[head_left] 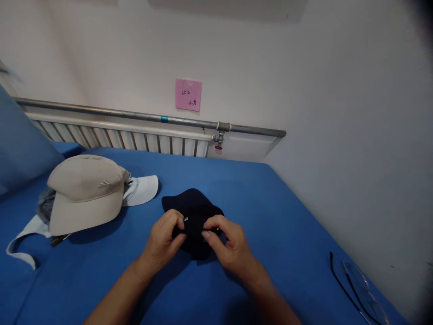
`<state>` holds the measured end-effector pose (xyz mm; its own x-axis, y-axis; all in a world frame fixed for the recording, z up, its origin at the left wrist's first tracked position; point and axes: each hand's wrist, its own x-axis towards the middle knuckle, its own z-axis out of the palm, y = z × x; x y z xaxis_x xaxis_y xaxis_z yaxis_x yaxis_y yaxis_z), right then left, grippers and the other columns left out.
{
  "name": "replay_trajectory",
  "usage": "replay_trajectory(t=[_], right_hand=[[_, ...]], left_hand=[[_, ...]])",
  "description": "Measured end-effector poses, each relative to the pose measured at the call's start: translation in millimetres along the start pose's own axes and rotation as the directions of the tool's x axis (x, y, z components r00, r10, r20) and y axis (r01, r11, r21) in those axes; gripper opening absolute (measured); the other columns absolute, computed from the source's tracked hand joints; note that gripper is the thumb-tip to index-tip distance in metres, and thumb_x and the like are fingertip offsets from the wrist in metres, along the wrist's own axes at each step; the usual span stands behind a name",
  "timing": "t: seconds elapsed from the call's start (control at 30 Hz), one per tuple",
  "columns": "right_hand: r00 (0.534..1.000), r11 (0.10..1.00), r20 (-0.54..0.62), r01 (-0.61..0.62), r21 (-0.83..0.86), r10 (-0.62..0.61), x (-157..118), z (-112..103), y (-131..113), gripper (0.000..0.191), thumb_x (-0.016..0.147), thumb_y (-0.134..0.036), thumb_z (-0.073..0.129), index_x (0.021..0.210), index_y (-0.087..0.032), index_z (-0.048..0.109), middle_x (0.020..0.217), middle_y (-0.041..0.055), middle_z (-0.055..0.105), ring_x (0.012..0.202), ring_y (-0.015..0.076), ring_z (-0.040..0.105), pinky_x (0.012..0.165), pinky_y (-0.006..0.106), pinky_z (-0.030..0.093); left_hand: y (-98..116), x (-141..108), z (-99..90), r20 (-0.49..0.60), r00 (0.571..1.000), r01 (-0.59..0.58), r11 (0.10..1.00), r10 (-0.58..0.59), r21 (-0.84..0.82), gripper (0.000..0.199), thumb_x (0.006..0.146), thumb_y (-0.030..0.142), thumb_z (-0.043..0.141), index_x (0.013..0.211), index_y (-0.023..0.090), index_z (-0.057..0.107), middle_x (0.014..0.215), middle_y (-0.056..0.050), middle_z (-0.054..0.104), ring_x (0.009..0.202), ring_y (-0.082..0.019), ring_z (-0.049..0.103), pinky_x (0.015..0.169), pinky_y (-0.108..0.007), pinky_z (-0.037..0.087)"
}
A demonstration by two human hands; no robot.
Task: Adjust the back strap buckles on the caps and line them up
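A black cap (194,212) is in front of me over the blue-covered surface, its brim pointing to the upper left. My left hand (165,237) pinches its near left part between thumb and fingers, beside a small pale mark on the fabric. On the other side my right hand (226,239) pinches the cap's near right part the same way. Both hands are closed on the cloth, a short gap apart. Dark folds hide the exact edge that each hand grips.
A beige cap (88,185) lies at left on other headwear, including a white cap (144,189) and a white strap (22,255). Eyeglasses (365,289) rest at the lower right of the blue cover (277,243). Behind stand a radiator (152,142), a metal pipe (118,113) and the wall.
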<state>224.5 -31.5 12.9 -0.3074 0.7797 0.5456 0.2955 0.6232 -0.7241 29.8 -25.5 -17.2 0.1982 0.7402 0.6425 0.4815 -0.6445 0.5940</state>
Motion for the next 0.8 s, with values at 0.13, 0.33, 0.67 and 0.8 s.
replay_trajectory(t=[0.13, 0.33, 0.67, 0.8], right_hand=[[1.0, 1.0, 0.009, 0.025, 0.016, -0.025, -0.2, -1.8, -1.0, 0.008, 0.084, -0.015, 0.058, 0.083, -0.023, 0.06, 0.071, -0.0015, 0.062, 0.062, 0.014, 0.057, 0.061, 0.028, 0.044], [1.0, 0.999, 0.002, 0.003, 0.035, -0.003, 0.6, -3.4, -0.3, 0.006, 0.084, -0.018, 0.058, 0.081, -0.023, 0.06, 0.069, -0.0008, 0.062, 0.062, 0.0154, 0.058, 0.059, 0.03, 0.044], [0.998, 0.998, -0.048, -0.04, 0.041, 0.042, 2.0, -4.6, 5.2, 0.007, 0.084, -0.017, 0.057, 0.08, -0.023, 0.059, 0.068, -0.0019, 0.06, 0.06, 0.0137, 0.055, 0.057, 0.027, 0.041], [0.998, 0.998, -0.025, -0.057, 0.018, 0.057, 1.5, -4.8, 4.2, 0.007, 0.084, -0.017, 0.057, 0.081, -0.023, 0.058, 0.068, -0.0023, 0.059, 0.059, 0.0135, 0.054, 0.057, 0.027, 0.041]], left_hand=[[1.1, 0.8, 1.5, -0.063, 0.998, 0.024, 1.0, -0.023, 0.014, 0.021, 0.073, 0.004, 0.05, 0.072, 0.022, 0.039, 0.074, 0.001, 0.052, 0.067, -0.013, 0.051, 0.061, -0.023, 0.041], [2.9, 0.5, 1.5, -0.089, 0.996, -0.011, 1.0, 0.014, 0.027, 0.026, 0.076, 0.005, 0.049, 0.065, 0.022, 0.033, 0.071, 0.001, 0.051, 0.063, -0.013, 0.051, 0.057, -0.023, 0.039], [2.4, -0.5, -0.3, -0.013, 0.995, -0.104, 0.995, 0.104, 0.001, 0.021, 0.087, 0.003, 0.052, 0.084, 0.023, 0.048, 0.085, 0.001, 0.051, 0.073, -0.011, 0.054, 0.064, -0.021, 0.043], [0.3, -0.5, -1.1, 0.043, 0.995, -0.091, 0.996, 0.092, -0.026, 0.023, 0.087, 0.002, 0.052, 0.092, 0.024, 0.052, 0.087, 0.001, 0.053, 0.076, -0.012, 0.056, 0.066, -0.022, 0.045]])
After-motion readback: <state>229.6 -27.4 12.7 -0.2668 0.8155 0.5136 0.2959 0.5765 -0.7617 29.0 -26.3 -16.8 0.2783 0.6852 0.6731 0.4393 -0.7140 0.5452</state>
